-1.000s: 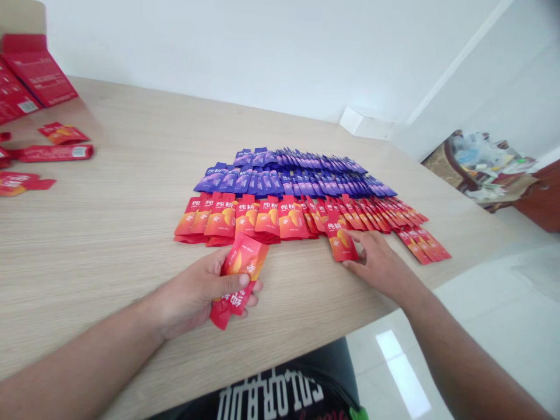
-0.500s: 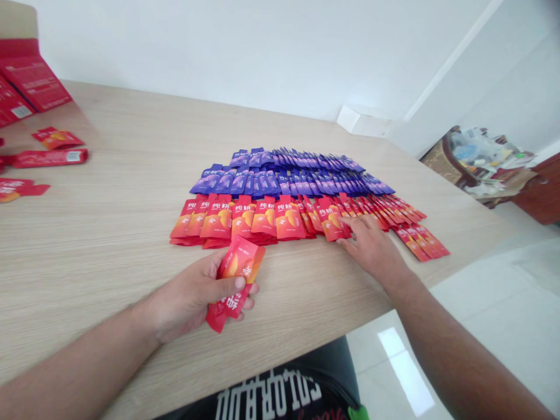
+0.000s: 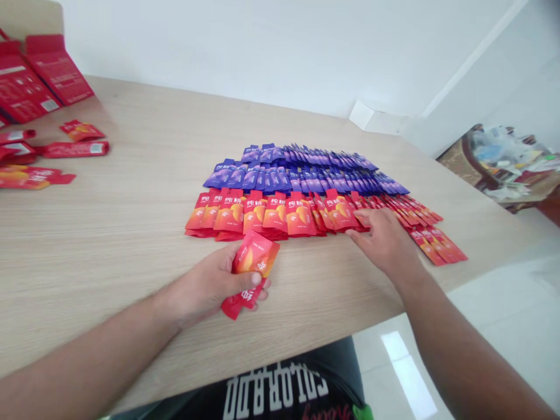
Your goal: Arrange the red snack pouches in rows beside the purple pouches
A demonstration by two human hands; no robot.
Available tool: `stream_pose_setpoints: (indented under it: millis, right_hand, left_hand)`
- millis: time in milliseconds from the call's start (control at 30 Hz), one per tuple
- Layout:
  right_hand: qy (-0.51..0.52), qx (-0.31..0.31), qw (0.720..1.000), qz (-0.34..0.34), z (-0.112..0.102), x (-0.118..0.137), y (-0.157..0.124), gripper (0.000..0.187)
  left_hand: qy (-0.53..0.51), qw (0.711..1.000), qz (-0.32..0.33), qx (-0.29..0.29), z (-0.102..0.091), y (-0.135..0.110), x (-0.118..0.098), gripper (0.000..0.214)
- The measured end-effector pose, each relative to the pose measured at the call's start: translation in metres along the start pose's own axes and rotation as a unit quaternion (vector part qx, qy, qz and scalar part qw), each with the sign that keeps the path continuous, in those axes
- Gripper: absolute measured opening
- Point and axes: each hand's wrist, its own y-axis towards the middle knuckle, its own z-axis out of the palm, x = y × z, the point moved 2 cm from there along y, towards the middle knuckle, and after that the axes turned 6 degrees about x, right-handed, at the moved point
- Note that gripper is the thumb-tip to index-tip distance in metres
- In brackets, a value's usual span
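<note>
My left hand [image 3: 234, 279] grips a few red and orange sachets [image 3: 258, 256] above the near part of the table, its thumb pressed on top. My right hand [image 3: 385, 239] is at the front row of red sachets [image 3: 301, 214], with thumb and forefinger apart. Those fingertips are at the lower right edge of one red sachet [image 3: 341, 211]; whether they touch it I cannot tell. Behind the red row lie overlapping rows of purple sachets [image 3: 262, 178]. Several more red sachets [image 3: 440, 244] fan out to the right of my right hand.
Open red cartons [image 3: 56, 73] stand at the far left of the wooden table [image 3: 153, 146]. Loose red packets [image 3: 74, 150] lie before them. A small white box [image 3: 371, 118] sits against the wall. Beyond the right edge, a chair [image 3: 476, 151] holds plastic bags.
The view has shifted slightly, moving the scene rightward. My right hand has drawn slightly right from the red sachet it was touching. My left hand keeps its sachets.
</note>
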Motion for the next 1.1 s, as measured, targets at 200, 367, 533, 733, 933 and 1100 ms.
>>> stream_pose_setpoints:
  millis: [200, 367, 533, 733, 933, 1100]
  right_hand:
    - [0.281, 0.137, 0.950, 0.023, 0.011, 0.077, -0.027, 0.041]
    - [0.417, 0.187, 0.889, -0.027, 0.030, 0.138, -0.015, 0.048]
    - [0.417, 0.209, 0.884, -0.037, 0.032, 0.173, 0.008, 0.052]
    - [0.404, 0.178, 0.895, -0.060, 0.035, 0.190, 0.011, 0.036]
    - [0.404, 0.083, 0.909, 0.050, 0.024, 0.153, -0.007, 0.024]
    - [0.494, 0.230, 0.835, 0.080, 0.028, 0.143, -0.030, 0.024]
  left_hand:
    - [0.034, 0.999, 0.027, -0.014, 0.009, 0.001, -0.004, 0.046]
    - [0.109, 0.992, 0.034, -0.044, 0.006, 0.001, -0.006, 0.050]
    - [0.250, 0.965, 0.053, -0.068, 0.005, -0.003, -0.012, 0.047]
    - [0.206, 0.976, 0.035, -0.061, 0.006, -0.005, -0.007, 0.069]
    - [0.167, 0.984, 0.015, -0.052, -0.008, 0.003, -0.002, 0.048]
    - [0.175, 0.977, 0.066, -0.102, -0.010, 0.002, -0.007, 0.033]
